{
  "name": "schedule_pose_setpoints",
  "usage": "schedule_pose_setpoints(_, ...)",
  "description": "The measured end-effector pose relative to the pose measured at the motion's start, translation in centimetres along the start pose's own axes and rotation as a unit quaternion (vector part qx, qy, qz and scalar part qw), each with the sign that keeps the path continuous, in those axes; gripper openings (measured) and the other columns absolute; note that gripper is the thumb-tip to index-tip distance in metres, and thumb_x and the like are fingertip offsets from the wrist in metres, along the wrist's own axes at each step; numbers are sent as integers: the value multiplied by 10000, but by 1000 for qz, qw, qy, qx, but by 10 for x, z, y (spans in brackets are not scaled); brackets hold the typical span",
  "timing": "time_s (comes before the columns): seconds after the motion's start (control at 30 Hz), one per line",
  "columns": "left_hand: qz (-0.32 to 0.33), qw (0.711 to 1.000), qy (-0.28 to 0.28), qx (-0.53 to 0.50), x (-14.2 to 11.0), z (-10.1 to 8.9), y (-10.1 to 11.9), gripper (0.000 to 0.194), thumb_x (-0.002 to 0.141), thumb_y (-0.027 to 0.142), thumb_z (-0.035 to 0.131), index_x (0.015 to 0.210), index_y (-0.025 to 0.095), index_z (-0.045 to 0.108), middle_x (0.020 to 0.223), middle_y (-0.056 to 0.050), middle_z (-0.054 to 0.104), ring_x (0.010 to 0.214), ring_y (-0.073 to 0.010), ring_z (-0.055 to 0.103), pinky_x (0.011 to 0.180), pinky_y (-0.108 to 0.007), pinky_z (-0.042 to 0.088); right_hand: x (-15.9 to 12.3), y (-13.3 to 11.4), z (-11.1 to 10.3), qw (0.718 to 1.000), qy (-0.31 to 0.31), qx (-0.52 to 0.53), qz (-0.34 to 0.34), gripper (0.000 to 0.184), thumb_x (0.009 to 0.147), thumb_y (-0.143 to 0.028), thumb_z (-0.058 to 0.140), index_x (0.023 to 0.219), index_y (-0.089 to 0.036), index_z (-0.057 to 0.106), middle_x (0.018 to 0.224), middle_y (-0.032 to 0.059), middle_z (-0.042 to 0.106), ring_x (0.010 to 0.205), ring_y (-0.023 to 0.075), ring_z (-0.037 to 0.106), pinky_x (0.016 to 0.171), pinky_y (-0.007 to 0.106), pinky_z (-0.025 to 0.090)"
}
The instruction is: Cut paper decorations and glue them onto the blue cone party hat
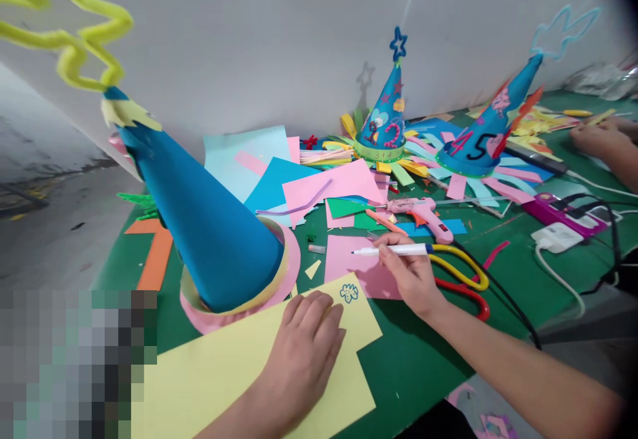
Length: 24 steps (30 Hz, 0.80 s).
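In the head view, my right hand (411, 273) grips a white marker (406, 250) with a dark blue tip pointing left. The marker is held above a pink sheet (343, 260), its tip apart from the yellow paper. My left hand (309, 346) lies flat on the large pale yellow paper (199, 379), fingers close together. Near that paper's upper right corner is a small blue flower-like drawing (349, 293). A tall blue cone hat (214, 226) with a pink brim leans just left of my hands, a yellow pipe-cleaner shape (94, 20) at its top.
Two decorated blue cone hats (386, 117) stand at the back. Right of my right hand are yellow and red scissor handles (466, 266), a pink glue gun (423, 216) and a purple power strip (563, 216) with cables. Another person's hand (605, 140) is at far right.
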State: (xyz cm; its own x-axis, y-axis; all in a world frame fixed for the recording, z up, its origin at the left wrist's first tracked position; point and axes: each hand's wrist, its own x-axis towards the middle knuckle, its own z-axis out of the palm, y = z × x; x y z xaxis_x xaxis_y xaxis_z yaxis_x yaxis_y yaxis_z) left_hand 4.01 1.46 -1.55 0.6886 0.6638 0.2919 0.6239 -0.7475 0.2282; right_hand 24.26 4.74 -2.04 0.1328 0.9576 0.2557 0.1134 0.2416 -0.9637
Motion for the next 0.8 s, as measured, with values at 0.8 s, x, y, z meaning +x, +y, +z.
schedule_pose_setpoints(0.8, -312, 884, 117, -327, 35, -9, 8, 173, 848, 276, 403, 841, 174, 543, 748, -29, 571, 707, -168, 544, 606, -262, 434, -1, -17, 0, 994, 31, 101, 4, 66, 815, -274, 510, 775, -224, 524, 601, -41, 452, 538, 104, 405, 493, 226, 337)
